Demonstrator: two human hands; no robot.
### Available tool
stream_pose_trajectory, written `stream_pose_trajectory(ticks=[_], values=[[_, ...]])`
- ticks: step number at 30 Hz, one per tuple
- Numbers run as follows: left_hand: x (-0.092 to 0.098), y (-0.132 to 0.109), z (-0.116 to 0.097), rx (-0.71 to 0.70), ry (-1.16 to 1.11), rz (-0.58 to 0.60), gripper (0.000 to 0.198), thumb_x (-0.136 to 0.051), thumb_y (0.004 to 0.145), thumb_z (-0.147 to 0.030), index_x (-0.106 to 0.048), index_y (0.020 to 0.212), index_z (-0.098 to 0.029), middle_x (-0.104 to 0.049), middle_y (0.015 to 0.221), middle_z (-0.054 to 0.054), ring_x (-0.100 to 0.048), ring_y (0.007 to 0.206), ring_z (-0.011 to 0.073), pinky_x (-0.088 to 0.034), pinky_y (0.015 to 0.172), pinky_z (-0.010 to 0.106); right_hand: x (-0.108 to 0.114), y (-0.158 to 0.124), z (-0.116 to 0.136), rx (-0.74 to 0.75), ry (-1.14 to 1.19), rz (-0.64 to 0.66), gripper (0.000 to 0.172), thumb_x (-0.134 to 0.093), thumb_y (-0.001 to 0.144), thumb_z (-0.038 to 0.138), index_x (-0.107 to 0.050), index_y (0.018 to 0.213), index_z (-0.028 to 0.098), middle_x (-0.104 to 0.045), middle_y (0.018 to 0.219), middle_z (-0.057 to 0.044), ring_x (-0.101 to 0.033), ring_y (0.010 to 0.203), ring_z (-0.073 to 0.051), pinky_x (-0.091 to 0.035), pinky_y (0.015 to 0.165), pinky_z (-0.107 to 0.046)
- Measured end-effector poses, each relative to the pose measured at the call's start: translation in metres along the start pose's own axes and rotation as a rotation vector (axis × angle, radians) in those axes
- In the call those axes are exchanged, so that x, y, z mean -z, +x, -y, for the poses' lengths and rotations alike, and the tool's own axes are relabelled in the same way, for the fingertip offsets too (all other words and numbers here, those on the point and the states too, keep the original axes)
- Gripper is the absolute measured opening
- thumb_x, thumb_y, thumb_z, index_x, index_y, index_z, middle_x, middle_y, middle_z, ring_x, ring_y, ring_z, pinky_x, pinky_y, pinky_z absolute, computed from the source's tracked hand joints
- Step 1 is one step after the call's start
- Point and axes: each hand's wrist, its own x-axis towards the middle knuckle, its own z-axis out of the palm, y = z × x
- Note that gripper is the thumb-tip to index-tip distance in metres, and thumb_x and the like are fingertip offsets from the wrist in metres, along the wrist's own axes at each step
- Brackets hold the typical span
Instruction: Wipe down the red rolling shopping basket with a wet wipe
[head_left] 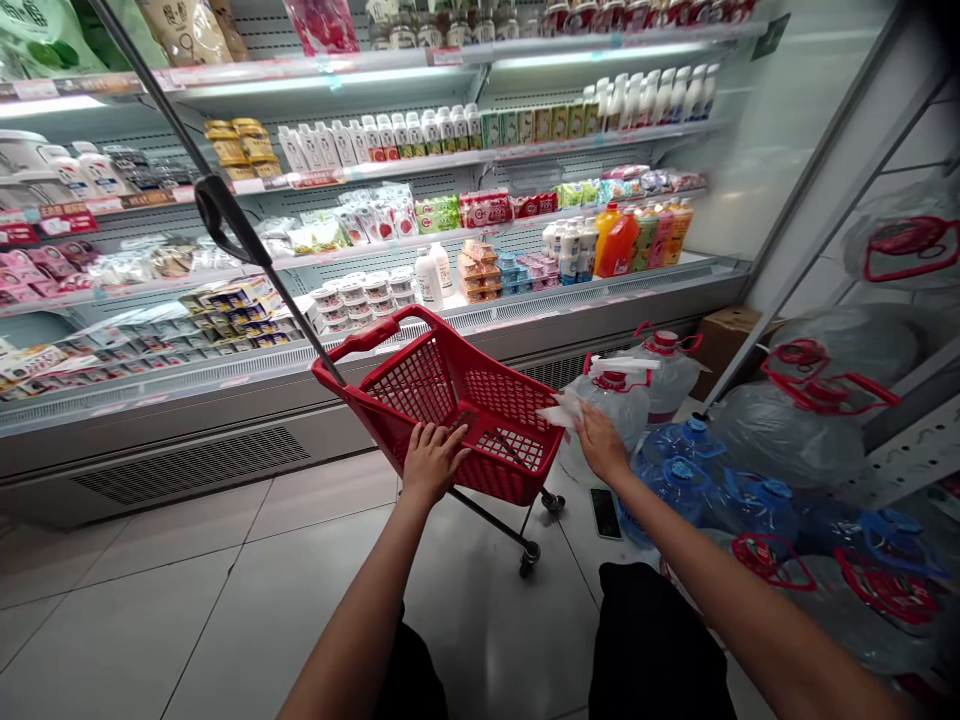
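A red plastic shopping cart (491, 480) on a wheeled frame stands before me, its basket empty. My left hand (433, 460) is closed over the near rim of the basket, its fingers bent over the edge. In my right hand (600, 440) a crumpled white tissue (562, 410) is pinched and pressed to the outer right end of the basket. Part of the tissue is hidden behind the fingers. A long black pull handle (232, 225) rises from the cart's left end and leans up and left.
A refrigerated shelf unit (525, 325) with bottles, cups and packs runs along the back. Large clear water jugs (615, 405) and blue water jugs (679, 490) crowd the right. A phone (606, 513) lies on the tiled floor (300, 580) beside them. A cardboard box (727, 330) stands behind.
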Motion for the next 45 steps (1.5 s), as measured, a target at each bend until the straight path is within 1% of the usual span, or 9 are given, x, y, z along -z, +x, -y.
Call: stream_pose_trajectory(ticks=[5,9,16,23,29,33,39,42,45], values=[[-0.006,0.006,-0.014,0.056,0.030,-0.018,0.046,-0.050,0.101,-0.055,-0.066,0.138,-0.033,-0.069,0.111,0.011,-0.057,0.117,0.0321,-0.035,0.118,0.054,-0.009,-0.035,0.037,-0.031,0.036,0.006,0.056,-0.029,0.110,0.042,-0.041,0.160,0.019,-0.058,0.151,-0.014,-0.053,0.141,-0.028,-0.046,0.116,-0.049],[-0.010,0.007,-0.030,0.084,0.043,-0.016,0.047,-0.050,0.101,-0.055,-0.067,0.138,-0.031,-0.069,0.112,0.012,-0.057,0.115,0.0333,-0.036,0.115,0.054,-0.019,-0.066,0.086,-0.021,0.059,-0.021,0.056,-0.030,0.110,0.034,-0.027,0.166,0.025,-0.047,0.161,-0.008,-0.041,0.151,-0.024,-0.039,0.122,-0.051],[-0.011,-0.002,-0.068,0.061,0.035,-0.005,0.062,-0.054,0.101,-0.051,-0.044,0.158,-0.028,-0.068,0.125,0.010,-0.056,0.124,0.0307,-0.028,0.124,0.053,-0.026,-0.043,0.143,0.114,-0.100,0.004,0.058,-0.034,0.109,0.024,-0.024,0.166,0.020,-0.041,0.165,-0.007,-0.036,0.153,-0.022,-0.029,0.127,-0.048],[0.022,-0.016,-0.017,-0.060,0.070,0.010,0.067,-0.054,0.101,-0.048,-0.038,0.161,-0.022,-0.035,0.168,0.009,-0.031,0.155,0.0278,-0.022,0.130,0.047,-0.010,-0.040,0.102,0.144,-0.133,0.021,0.057,-0.031,0.109,0.026,-0.026,0.166,0.022,-0.047,0.161,-0.006,-0.045,0.147,-0.021,-0.033,0.124,-0.045],[0.052,-0.023,0.011,0.099,0.211,-0.067,0.047,-0.051,0.102,-0.040,-0.061,0.143,-0.021,-0.054,0.154,0.016,-0.049,0.142,0.0360,-0.015,0.126,0.063,-0.007,-0.041,0.072,-0.055,-0.134,-0.059,0.056,-0.027,0.110,0.031,-0.032,0.164,0.018,-0.051,0.158,-0.010,-0.046,0.147,-0.024,-0.036,0.122,-0.047],[0.049,-0.021,-0.015,0.144,0.186,-0.042,0.053,-0.056,0.098,-0.042,-0.060,0.144,-0.018,-0.062,0.144,0.019,-0.057,0.130,0.0368,-0.016,0.124,0.066,-0.032,-0.023,0.125,0.020,-0.078,-0.048,0.054,-0.030,0.109,0.027,-0.038,0.161,0.015,-0.050,0.158,-0.012,-0.044,0.148,-0.025,-0.032,0.124,-0.049],[0.044,-0.021,-0.033,0.114,0.174,-0.026,0.067,-0.049,0.098,-0.030,-0.036,0.160,-0.009,-0.040,0.164,0.019,-0.046,0.144,0.0358,-0.016,0.125,0.063,-0.057,0.004,0.224,0.204,0.080,0.054,0.055,-0.032,0.109,0.024,-0.032,0.163,0.015,-0.046,0.161,-0.009,-0.040,0.151,-0.021,-0.031,0.126,-0.043],[0.046,-0.023,-0.030,0.085,0.172,-0.025,0.069,-0.045,0.097,-0.024,-0.030,0.163,-0.009,-0.028,0.169,0.015,-0.041,0.150,0.0320,-0.016,0.127,0.058,-0.049,0.003,0.210,0.269,0.090,0.076,0.057,-0.031,0.109,0.022,-0.028,0.165,0.018,-0.045,0.162,-0.007,-0.038,0.152,-0.019,-0.032,0.126,-0.042],[0.055,-0.028,-0.017,0.004,0.163,-0.022,0.072,-0.047,0.094,-0.020,-0.029,0.163,-0.012,-0.024,0.171,0.010,-0.036,0.154,0.0264,-0.017,0.130,0.047,-0.031,-0.006,0.153,0.248,0.013,0.066,0.057,-0.030,0.108,0.022,-0.026,0.166,0.021,-0.045,0.162,-0.007,-0.038,0.152,-0.019,-0.033,0.126,-0.044]])
